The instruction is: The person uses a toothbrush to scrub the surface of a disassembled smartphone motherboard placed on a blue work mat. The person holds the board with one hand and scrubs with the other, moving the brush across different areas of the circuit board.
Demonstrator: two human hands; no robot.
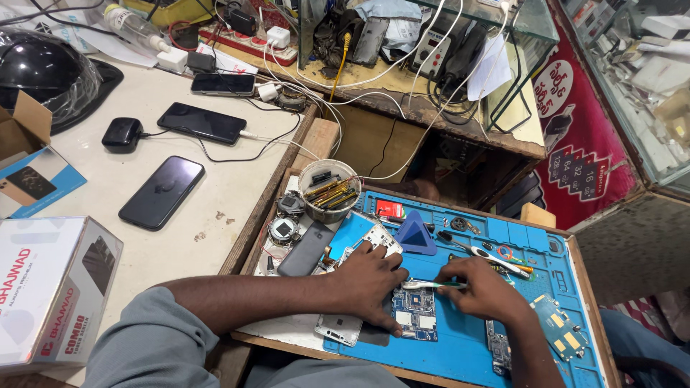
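The right hand (483, 289) has its fingers closed around a toothbrush (431, 285), a white and green one held low and nearly level, its head pointing left and resting at the top edge of a circuit board (415, 314). The left hand (368, 284) lies flat, fingers spread and pressing down on the board's left edge and on the opened phone (359, 287) beneath the palm; it grips nothing. The board is blue with silver shields and lies between the two hands on a blue mat (460, 345).

Just beyond the left hand, a blue triangular pick (415, 233) stands on the mat, with a small red card (389, 209) behind it. To the left of the hand lies a dark phone back (306, 249), and past that two small round parts (286, 218). A round tub (329, 190) full of yellow-handled tools sits at the mat's far left corner.

Beyond the right hand, a screwdriver (483, 251) and other small tools lie on the mat. A second, greenish board (557, 327) lies near the right forearm.

On the pale tabletop (215, 208) to the left, three dark phones (162, 192) lie face up, two of them on charging cables, beside a black earbud case (121, 134). A white box (54, 287) stands at the near left, a blue box (29, 179) behind it, and a black helmet (43, 72) at the far corner.
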